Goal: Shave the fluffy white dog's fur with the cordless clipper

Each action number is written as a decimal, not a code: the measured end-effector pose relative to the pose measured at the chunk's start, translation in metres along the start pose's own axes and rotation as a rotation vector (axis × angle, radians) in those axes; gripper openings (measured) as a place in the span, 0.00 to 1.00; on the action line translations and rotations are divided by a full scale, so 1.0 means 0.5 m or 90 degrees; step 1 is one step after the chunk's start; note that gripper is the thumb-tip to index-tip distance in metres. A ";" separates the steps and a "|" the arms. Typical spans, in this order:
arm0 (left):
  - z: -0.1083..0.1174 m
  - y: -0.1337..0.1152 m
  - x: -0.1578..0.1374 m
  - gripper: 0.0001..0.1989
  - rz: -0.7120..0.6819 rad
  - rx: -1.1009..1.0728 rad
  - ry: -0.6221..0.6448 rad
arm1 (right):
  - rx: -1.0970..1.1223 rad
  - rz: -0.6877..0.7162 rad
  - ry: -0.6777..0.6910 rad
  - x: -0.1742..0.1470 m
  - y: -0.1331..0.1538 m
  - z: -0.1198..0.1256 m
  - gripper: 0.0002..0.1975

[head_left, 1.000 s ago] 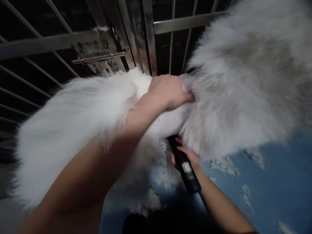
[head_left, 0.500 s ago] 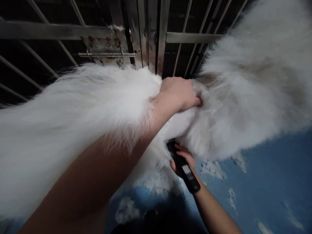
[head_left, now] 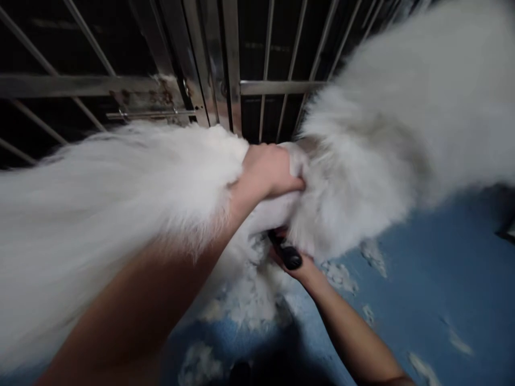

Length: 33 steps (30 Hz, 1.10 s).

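Note:
A large white long-haired animal, probably a dog (head_left: pixel 132 198), spans the view, its face not visible. Around its middle is a close-shorn patch (head_left: pixel 273 212). My left arm reaches over its coat, and my left hand (head_left: pixel 269 169) grips the shorn part with curled fingers, the thumb toward the right. Beneath the body, my right hand (head_left: pixel 300 265) holds black hair clippers (head_left: pixel 290 256) by the handle. Fur hides the clipper head and most of the right fingers.
A metal-barred cage (head_left: pixel 217 69) with a rusty latch plate (head_left: pixel 147 102) stands right behind the animal. Clumps of cut white fur (head_left: pixel 257 300) lie on the blue floor (head_left: pixel 426 279). A dark object (head_left: pixel 507 230) shows at the right edge.
My right hand and the clippers have moved farther in under the body, and the handle now points more toward me. The view has shifted slightly; my left hand keeps its grip.

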<state>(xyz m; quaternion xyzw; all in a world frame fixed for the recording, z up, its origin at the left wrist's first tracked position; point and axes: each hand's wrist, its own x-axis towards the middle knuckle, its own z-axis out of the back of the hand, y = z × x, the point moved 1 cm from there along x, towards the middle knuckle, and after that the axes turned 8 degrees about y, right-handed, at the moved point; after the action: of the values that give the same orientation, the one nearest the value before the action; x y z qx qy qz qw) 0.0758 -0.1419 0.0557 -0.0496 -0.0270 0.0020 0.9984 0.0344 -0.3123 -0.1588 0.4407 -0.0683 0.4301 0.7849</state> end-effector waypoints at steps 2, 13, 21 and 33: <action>0.000 -0.001 -0.020 0.39 -0.019 0.029 -0.012 | 0.023 -0.012 0.091 0.012 0.007 0.024 0.02; -0.026 -0.107 -0.081 0.40 -0.125 -0.056 -0.096 | 0.568 -0.366 0.144 0.008 0.167 0.398 0.22; -0.122 -0.249 -0.067 0.22 -0.309 -0.071 -0.034 | 0.522 -0.171 0.019 0.305 0.289 0.444 0.21; -0.003 -0.060 -0.070 0.20 -0.031 -0.270 -0.343 | 0.594 -0.163 -0.245 0.476 0.121 0.430 0.15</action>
<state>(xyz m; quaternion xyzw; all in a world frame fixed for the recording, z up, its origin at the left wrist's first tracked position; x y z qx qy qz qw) 0.0407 -0.1720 0.0555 -0.2531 -0.2909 -0.0148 0.9225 0.1962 -0.3128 0.1248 0.8194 0.0419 0.2269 0.5247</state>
